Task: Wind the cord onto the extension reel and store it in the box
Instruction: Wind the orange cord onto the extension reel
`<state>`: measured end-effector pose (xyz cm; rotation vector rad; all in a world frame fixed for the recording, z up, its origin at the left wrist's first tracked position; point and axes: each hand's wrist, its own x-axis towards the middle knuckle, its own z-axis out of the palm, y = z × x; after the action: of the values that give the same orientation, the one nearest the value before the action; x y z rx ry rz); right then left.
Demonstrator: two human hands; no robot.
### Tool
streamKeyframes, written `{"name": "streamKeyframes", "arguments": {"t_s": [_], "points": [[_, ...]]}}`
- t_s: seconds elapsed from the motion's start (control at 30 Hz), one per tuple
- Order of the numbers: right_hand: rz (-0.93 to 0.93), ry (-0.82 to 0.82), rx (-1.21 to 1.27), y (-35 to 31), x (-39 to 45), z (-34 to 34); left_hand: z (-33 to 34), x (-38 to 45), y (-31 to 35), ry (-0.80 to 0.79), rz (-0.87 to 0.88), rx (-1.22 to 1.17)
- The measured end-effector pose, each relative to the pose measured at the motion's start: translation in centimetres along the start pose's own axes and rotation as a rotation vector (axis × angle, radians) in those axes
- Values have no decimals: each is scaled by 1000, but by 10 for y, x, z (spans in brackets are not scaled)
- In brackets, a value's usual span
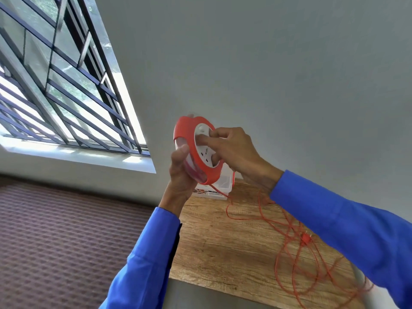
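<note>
my left hand grips the reel above the counter; my right hand pinches its white hub. most cord lies loose, unwound; the box waits behind.

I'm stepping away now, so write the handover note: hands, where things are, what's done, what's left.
Left hand: grips the orange reel by its rim, held up above the table.
Right hand: fingers on the reel's white hub, at the winding position.
Cord: mostly loose, tangled on the table, plug lying among the loops; one strand runs up to the reel.
Box: clear, on the table behind the reel, against the wall.
Done: reel picked up.
Left: wind nearly all the cord, then put the reel in the box.
</note>
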<state>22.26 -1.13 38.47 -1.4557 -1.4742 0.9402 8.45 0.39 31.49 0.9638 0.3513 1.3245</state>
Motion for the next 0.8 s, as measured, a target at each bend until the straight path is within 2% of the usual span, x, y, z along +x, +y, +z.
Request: {"name": "streamKeyframes", "arguments": {"t_s": [0.17,0.23,0.33,0.43,0.5,0.57,0.6,0.67,0.7,0.73,0.8], "points": [[118,-57,89,-7,2,0,-2,-3,3,-17,22,139],[232,-128,128,-6,4,-3,-6,-5,3,-12,-11,196],[460,-244,323,1,4,-4,-17,-9,-2,-2,-77,294],[564,-364,575,7,-1,-7,-23,-11,-6,3,-123,166],[533,-381,633,7,-9,-11,-21,-12,-8,6,-97,92],[374,-281,481,9,-17,-17,-22,-14,-10,37,-73,-17],[220,-175,327,12,-21,-20,-24,-16,-10,51,-85,-77],[-206,69,-102,21,-26,-26,-26,-21,-11,64,-113,-144],[-426,129,-313,26,-28,-31,-24,-23,-11,58,-131,-155],[-619,119,-478,30,-29,-34,-24,-25,-11,51,-137,-158],[-932,-10,-776,37,-29,-39,-22,-28,-11,62,-138,-153]]}}
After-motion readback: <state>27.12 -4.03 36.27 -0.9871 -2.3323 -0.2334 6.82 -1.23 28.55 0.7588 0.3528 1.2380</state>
